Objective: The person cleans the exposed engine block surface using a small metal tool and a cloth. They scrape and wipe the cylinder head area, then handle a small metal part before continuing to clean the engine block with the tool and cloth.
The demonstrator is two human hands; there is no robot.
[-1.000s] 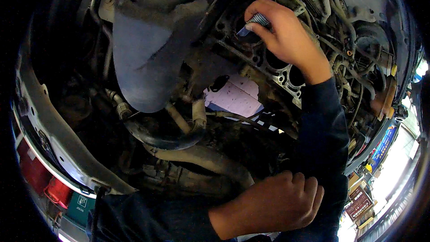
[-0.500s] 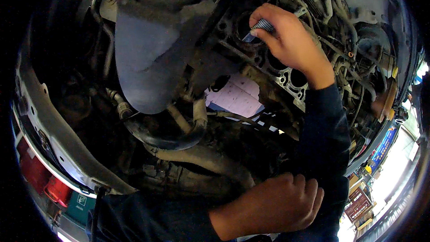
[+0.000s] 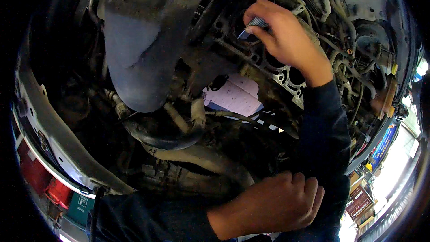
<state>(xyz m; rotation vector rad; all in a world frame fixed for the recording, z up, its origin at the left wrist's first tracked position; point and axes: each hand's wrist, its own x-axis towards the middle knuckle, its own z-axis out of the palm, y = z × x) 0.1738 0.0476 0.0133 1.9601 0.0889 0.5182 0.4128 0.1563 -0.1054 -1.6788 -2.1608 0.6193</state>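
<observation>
My right hand (image 3: 286,40) is closed round a small scraper with a ridged grey grip (image 3: 258,23) and a flat metal blade (image 3: 244,34). The blade points down and left over the dark top face of an opened engine block, beside a cylinder bore. Nearer my wrist, part of the block's top face (image 3: 293,90) shows as bright metal round another round bore (image 3: 297,76). My left hand (image 3: 273,206) is a closed fist low in the view, overlapping my right sleeve (image 3: 324,139). Its palm and fingertips are hidden, so I cannot see whether anything is in it.
A large grey rounded duct (image 3: 134,67) stands left of the block, above a curved black hose (image 3: 172,141). Wires and pipes (image 3: 354,69) crowd the right side. The car's front edge (image 3: 62,148) curves along the left. Pale sheeting (image 3: 235,94) shows through a gap below.
My right hand has shifted slightly left and up with the scraper. My left fist stays almost where it was. The grey duct appears a little farther left in the view.
</observation>
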